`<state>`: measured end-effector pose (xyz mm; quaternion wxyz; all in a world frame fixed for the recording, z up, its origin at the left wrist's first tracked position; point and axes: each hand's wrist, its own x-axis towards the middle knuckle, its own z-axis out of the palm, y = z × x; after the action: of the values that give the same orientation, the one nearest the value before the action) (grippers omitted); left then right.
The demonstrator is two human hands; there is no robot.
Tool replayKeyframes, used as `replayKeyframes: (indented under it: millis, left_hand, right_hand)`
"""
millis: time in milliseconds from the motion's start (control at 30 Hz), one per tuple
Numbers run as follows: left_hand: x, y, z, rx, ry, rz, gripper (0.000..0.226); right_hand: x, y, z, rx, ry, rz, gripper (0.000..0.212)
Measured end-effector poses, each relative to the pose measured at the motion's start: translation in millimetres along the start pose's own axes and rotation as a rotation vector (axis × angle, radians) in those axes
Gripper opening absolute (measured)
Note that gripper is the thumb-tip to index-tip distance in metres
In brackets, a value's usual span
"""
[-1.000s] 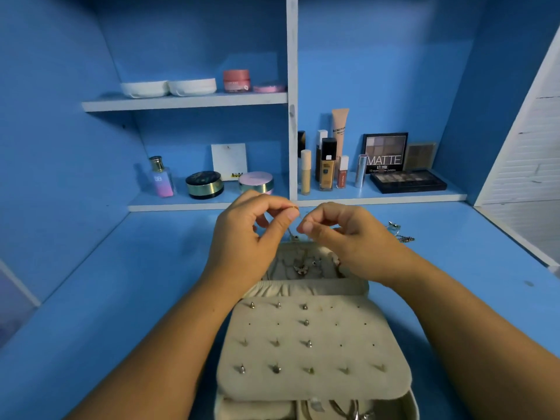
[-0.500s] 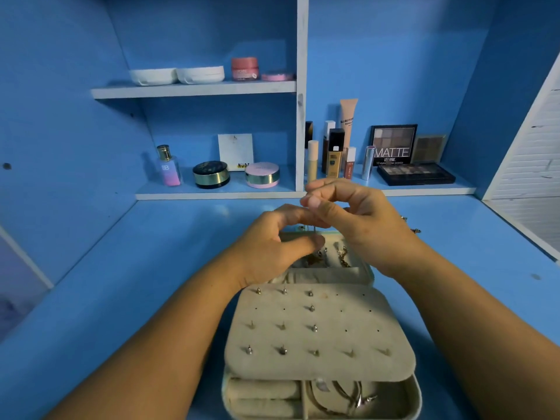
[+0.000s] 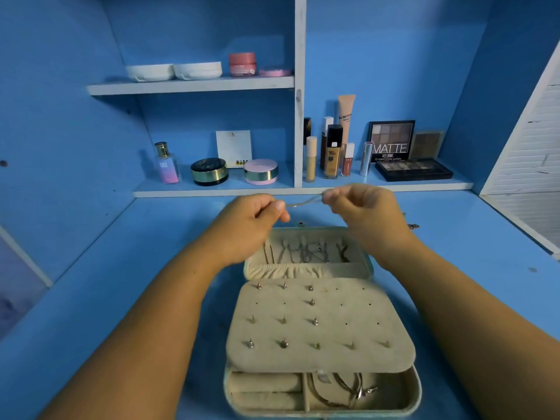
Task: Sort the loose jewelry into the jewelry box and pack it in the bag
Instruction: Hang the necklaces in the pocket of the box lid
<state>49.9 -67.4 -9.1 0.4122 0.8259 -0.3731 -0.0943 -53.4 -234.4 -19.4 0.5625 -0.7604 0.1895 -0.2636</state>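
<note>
Drawn apart, left hand (image 3: pixel 251 221) and right hand (image 3: pixel 368 215) each pinch the chain (image 3: pixel 304 202) above the box (image 3: pixel 418 389); keep it taut while hooking it inside the lid (image 3: pixel 303 271).

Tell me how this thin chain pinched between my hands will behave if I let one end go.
Probably floppy: the chain curves slightly between left hand and right hand. Likely very light, being so thin. It may snag the necklaces hung below.

Open jewelry box (image 3: pixel 321 322) on desk (image 3: pixel 121 283), before shelf (image 3: pixel 303 190) of cosmetics (image 3: pixel 331 153).
</note>
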Motion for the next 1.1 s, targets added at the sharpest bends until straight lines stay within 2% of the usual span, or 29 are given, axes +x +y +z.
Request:
replayKeyframes:
  millis: [100,333,433,567,833,967,1100]
  left_hand:
    - [-1.6,-6.4,-15.5,0.141,-0.055,-0.036,0.032]
    - [-7.9,-8.6,-27.6,0.277,-0.17,-0.132,0.025]
    - [-10.4,-5.1,-26.9,0.265,-0.19,-0.147,0.025]
    - [-11.2,-2.0,-22.6,0.251,-0.208,-0.142,0.025]
    - [-12.6,5.0,-15.4,0.274,-0.212,-0.129,0.029]
    - [-12.0,5.9,-15.2,0.259,-0.203,-0.156,0.03]
    - [-12.9,6.8,-16.8,0.213,-0.207,-0.177,0.033]
  right_hand:
    - [-2.4,5.6,7.1,-0.384,-0.064,-0.053,0.016]
    - [-2.1,5.4,11.7,-0.722,-0.183,-0.194,0.018]
    - [-0.9,4.8,13.1,-0.757,-0.176,-0.178,0.019]
    - [5.9,11.3,12.0,-0.759,-0.159,-0.121,0.033]
    - [10.2,8.4,16.8,-0.808,-0.122,-0.034,0.029]
    - [8.7,8.8,14.6,-0.801,-0.137,-0.128,0.025]
    - [7.6,15.7,13.2,-0.751,-0.251,-0.269,0.006]
